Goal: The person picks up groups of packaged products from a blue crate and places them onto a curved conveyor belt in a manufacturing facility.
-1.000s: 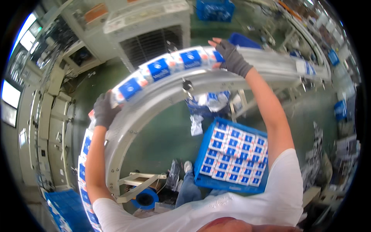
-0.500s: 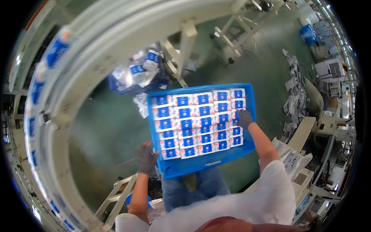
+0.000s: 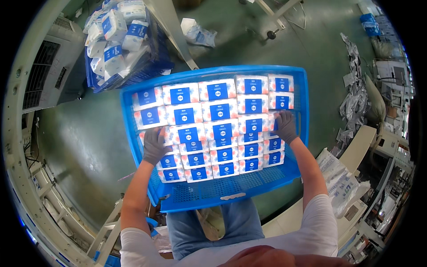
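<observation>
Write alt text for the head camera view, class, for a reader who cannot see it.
Two gloved hands, left hand and right hand, press on rows of white tissue packs with blue labels packed in a blue plastic crate. Behind it, a second blue crate holds loosely piled packs on a green floor.

Both forearms reach forward from the lower edge, bare below short white sleeves — each hand in a grey glove. The left hand lies palm down, fingers curled; the right hand likewise, set further forward
</observation>
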Demonstrator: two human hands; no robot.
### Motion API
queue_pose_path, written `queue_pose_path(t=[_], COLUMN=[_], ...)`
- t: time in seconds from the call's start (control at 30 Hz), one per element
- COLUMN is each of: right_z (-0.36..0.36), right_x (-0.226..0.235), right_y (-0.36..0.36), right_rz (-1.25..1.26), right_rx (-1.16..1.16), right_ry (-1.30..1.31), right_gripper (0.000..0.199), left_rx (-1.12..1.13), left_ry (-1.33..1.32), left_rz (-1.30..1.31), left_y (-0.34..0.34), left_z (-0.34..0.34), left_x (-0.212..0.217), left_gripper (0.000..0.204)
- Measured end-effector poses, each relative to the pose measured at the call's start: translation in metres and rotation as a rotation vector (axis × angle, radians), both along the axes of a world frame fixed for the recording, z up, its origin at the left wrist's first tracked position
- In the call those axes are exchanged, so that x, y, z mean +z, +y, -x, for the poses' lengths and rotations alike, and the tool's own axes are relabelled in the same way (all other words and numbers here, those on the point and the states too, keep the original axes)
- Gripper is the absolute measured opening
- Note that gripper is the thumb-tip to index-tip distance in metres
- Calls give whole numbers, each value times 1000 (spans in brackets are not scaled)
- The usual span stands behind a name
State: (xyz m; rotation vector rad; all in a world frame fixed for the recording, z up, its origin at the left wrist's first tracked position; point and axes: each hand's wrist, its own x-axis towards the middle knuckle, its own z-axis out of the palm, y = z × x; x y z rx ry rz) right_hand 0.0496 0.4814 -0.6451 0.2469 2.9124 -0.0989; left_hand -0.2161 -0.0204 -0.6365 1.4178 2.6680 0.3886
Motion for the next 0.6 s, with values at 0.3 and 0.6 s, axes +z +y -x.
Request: queue_pose_path(t=[0.3, 0.6], right_z=[14, 30], right_x=[26, 313], right_y=[-17, -79], right_rz=[123, 90], right_rx=[71, 191], right_ry=[116, 362], right_gripper=[80, 68], left_rx=[-77, 13], left_ry=[82, 116], left_rz=[-98, -132], left_y=[16, -73], left_z=[5, -20], left_x=[5, 345], left_gripper=[90, 72])
